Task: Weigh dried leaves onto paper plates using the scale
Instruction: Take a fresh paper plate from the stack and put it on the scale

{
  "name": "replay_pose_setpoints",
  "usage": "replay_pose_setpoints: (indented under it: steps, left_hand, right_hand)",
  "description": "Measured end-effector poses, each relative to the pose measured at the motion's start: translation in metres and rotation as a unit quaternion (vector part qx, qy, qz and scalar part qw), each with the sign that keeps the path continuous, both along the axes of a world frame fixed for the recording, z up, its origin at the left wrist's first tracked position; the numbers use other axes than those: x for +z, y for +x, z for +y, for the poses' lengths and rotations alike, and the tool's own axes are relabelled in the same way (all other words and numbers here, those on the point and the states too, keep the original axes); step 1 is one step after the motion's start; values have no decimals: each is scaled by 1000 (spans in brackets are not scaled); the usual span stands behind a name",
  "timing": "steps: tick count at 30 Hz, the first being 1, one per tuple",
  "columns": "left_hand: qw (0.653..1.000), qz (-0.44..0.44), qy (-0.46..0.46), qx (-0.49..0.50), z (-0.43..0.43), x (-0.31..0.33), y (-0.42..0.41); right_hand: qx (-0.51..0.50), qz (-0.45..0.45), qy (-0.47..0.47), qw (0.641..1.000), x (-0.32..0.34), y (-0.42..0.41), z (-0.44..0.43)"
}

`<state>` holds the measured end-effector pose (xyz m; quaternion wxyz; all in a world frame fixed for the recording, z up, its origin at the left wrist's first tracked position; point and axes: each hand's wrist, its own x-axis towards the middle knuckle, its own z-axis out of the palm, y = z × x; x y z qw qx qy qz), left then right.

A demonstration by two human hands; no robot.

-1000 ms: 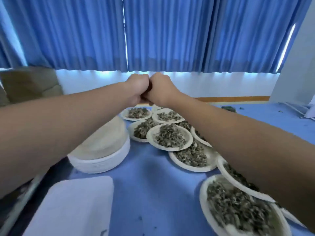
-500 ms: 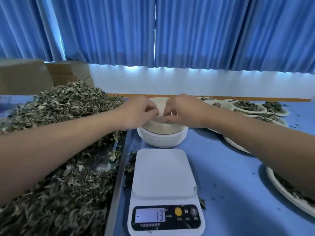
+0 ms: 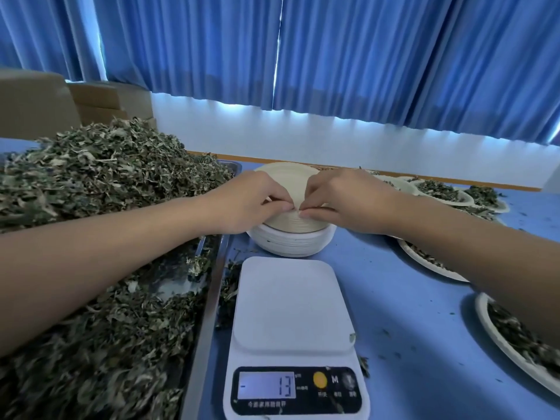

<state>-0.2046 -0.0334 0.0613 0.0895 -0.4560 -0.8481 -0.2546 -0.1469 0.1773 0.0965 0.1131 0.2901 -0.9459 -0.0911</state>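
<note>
A stack of paper plates (image 3: 291, 237) stands upside down behind the white scale (image 3: 292, 310). My left hand (image 3: 251, 201) and my right hand (image 3: 345, 201) both pinch the rim of the top plate (image 3: 288, 180) at its near edge. The scale's platform is bare and its display (image 3: 266, 384) reads -13. A big heap of dried leaves (image 3: 100, 183) fills a metal tray (image 3: 209, 301) on the left.
Several paper plates with leaves (image 3: 439, 189) lie on the blue table at the right, one more plate (image 3: 515, 338) near the right edge. Cardboard boxes (image 3: 100, 98) stand behind the heap. Leaf crumbs dot the table (image 3: 409, 298). Blue curtains hang behind.
One second ago my hands were together over the filled plates. The view swung left to the scale, and both hands came down onto the plate stack, pinching the top plate's rim.
</note>
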Motion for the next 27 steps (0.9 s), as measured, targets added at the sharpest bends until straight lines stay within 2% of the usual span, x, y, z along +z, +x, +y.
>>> replay_pose_setpoints:
  steps: [9,16,22,27]
  left_hand:
    - [1000,2,-25,12,-2,-1,2]
    - [998,46,-36,4,-3,10,8]
    - [994,109,-1,18,-7,25,18]
    - [985,162,-36,-43,-21,19,60]
  right_hand:
    - [21,73,108,991,-3,8,-3]
    - [59,112,71,989,9,9,1]
    - [84,145,29,985,22,17,-1]
    - [135,207,-4,969,4,64,-12]
